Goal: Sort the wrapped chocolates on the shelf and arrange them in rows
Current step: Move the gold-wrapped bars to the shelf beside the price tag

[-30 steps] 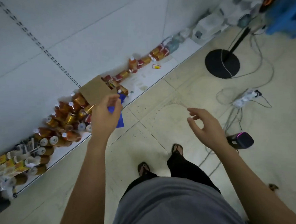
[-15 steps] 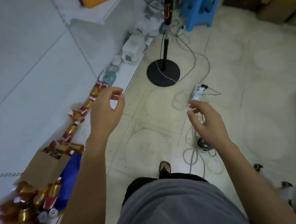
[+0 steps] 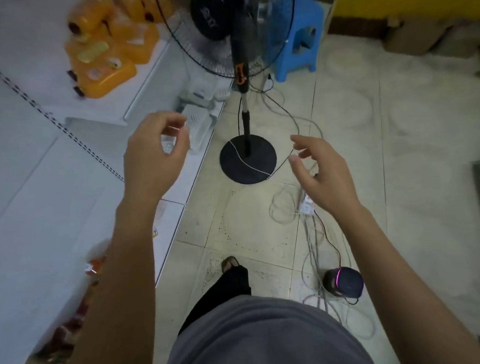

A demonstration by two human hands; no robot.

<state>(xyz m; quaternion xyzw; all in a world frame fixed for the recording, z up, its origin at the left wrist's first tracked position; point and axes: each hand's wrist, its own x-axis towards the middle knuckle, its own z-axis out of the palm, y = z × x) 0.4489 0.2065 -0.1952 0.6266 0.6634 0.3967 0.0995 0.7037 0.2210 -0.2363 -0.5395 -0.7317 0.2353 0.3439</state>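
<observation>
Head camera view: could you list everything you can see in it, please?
Wrapped chocolates: several, red and gold, blurred, lower left on the shelf.
Shelf: one, white, left side.
Orange bottles: several, orange, upper left on a higher shelf board.
Standing fan: one, black, centre, on the floor.
Stool: one, blue, behind the fan.
Power strip: one, white, on the floor under the right hand.
Cables: several, white and black, across the floor.
Round device: one, dark with a pink light, lower right floor.
Left hand: fingers loosely curled, holding nothing, above the shelf edge.
Right hand: fingers relaxed, holding nothing, above the floor.
Foot: one, sandalled, bottom centre.
</observation>
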